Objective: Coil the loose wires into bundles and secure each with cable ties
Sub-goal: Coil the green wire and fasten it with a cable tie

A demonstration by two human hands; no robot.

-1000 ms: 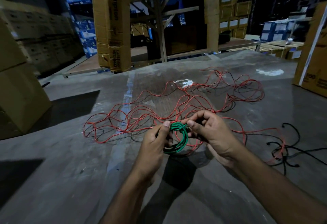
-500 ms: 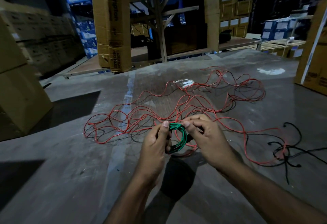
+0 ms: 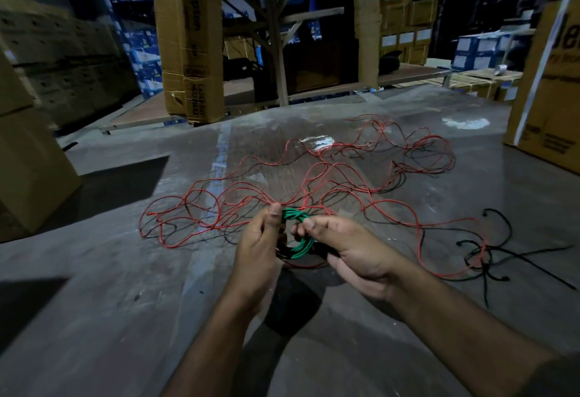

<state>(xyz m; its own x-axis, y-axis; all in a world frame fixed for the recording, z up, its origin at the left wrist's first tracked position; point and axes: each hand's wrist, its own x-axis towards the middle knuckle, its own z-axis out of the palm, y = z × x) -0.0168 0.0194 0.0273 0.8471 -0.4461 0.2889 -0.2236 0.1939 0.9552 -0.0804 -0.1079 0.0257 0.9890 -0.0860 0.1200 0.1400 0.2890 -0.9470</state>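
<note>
Over the last second your right hand point(image 3: 351, 249) rolled palm-up while your left hand point(image 3: 262, 239) stayed pinched on the small green wire coil point(image 3: 298, 230); both hands' fingers gripped it at centre, apparently tightening its wrap. The loose red and black wires point(image 3: 314, 183) sprawled from 9 to 3 o'clock. Bare grey tabletop point(image 3: 125, 287) lay open at 7 o'clock.
</note>
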